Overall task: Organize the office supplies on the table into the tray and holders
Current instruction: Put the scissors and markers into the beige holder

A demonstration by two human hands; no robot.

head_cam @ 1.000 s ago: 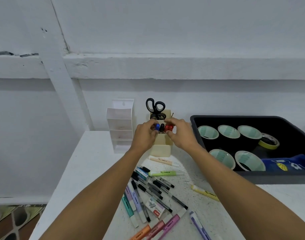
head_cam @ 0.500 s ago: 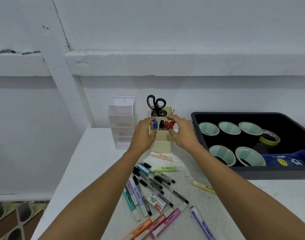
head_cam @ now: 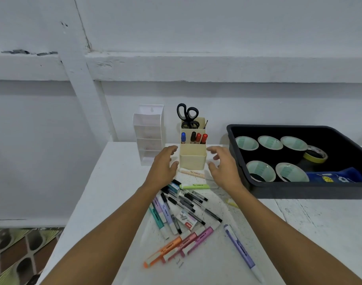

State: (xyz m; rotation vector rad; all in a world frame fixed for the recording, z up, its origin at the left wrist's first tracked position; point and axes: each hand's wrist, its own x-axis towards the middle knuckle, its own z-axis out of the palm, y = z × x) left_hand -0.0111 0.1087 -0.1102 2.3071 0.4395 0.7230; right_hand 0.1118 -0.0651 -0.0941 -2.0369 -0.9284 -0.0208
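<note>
A white painted bench [head_cam: 106, 182] is set against a white wall. A black rectangular plastic tray [head_cam: 299, 191] is placed at its right side, and dark tape rolls with pale green cores [head_cam: 260, 170] and one yellow tape roll [head_cam: 314, 159] are laid in it.

The left hand [head_cam: 163, 167] and right hand [head_cam: 225, 168] are held either side of a cream plastic pen holder [head_cam: 193, 159]. The left fingers [head_cam: 169, 150] and right fingers [head_cam: 214, 150] are spread and loosely curved, and nothing is gripped. Contact between the thumbs and the holder cannot be told.

A white tiered plastic holder [head_cam: 148, 138] is stood just left of the cream one. Black-handled scissors [head_cam: 187, 114] are kept in the cream holder's rear compartment. A blue-capped marker [head_cam: 183, 137], a black-capped marker [head_cam: 193, 136] and two red-capped markers [head_cam: 204, 138] are kept upright in the middle one.

A loose heap of black pens [head_cam: 184, 200], pastel highlighters [head_cam: 165, 249] and a small staple box [head_cam: 186, 220] is left on the bench between the forearms.
</note>
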